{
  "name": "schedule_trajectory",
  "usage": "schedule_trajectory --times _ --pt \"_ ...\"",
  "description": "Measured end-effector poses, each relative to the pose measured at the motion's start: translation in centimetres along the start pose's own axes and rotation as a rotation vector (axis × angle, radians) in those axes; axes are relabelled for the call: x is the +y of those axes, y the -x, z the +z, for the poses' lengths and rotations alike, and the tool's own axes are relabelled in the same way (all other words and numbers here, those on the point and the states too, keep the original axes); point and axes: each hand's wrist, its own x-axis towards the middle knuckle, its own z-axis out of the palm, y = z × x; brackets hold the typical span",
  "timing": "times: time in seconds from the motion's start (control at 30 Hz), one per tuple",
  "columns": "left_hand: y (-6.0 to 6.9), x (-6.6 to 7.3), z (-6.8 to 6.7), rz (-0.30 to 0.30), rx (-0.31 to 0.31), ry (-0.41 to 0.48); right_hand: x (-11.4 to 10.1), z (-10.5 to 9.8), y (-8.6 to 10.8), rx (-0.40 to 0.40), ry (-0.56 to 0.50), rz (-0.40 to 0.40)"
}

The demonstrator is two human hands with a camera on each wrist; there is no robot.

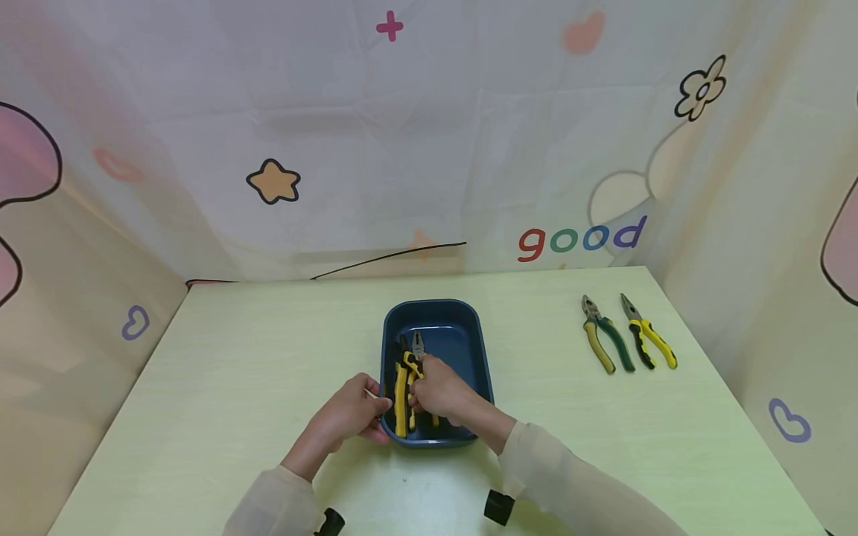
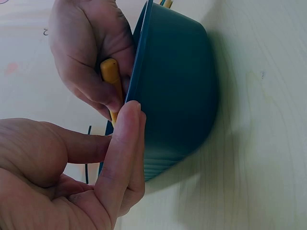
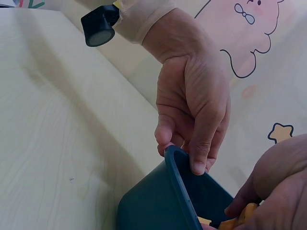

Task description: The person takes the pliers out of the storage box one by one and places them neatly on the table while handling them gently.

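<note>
A deep blue rectangular bin (image 1: 462,339) stands on the table. My left hand (image 1: 351,409) pinches its left wall at the rim, thumb inside and fingers outside, as the left wrist view shows. My right hand (image 1: 440,391) reaches into the bin and grips pliers (image 1: 418,344) whose metal jaws point away from me. A yellow handle (image 2: 111,72) shows between the right fingers in the left wrist view. Against the left wall, beside the right hand, lies another yellow-and-black handled tool (image 1: 401,402); its head is dark and hard to make out.
On the table's right side lie green-handled pliers (image 1: 606,335) and yellow-and-black long-nose pliers (image 1: 646,331), apart from the bin. A printed curtain (image 1: 429,149) hangs behind the pale table (image 1: 268,357) and along both sides.
</note>
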Motion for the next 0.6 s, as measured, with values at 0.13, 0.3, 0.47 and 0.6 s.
schedule_trajectory --times 0.13,0.3,0.47,0.6 --pt "0.0 0.2 -0.1 -0.012 0.000 -0.015 0.0 -0.2 0.3 -0.001 -0.022 -0.021" --pt "0.0 0.4 -0.1 -0.039 0.005 -0.036 0.7 -0.9 0.1 -0.026 -0.127 -0.072" --pt "0.0 0.4 -0.1 -0.045 0.001 -0.040 1.2 -1.4 -0.1 -0.097 -0.302 -0.068" --pt "0.0 0.4 -0.1 -0.039 -0.002 -0.041 1.2 -1.6 -0.2 -0.128 -0.384 -0.041"
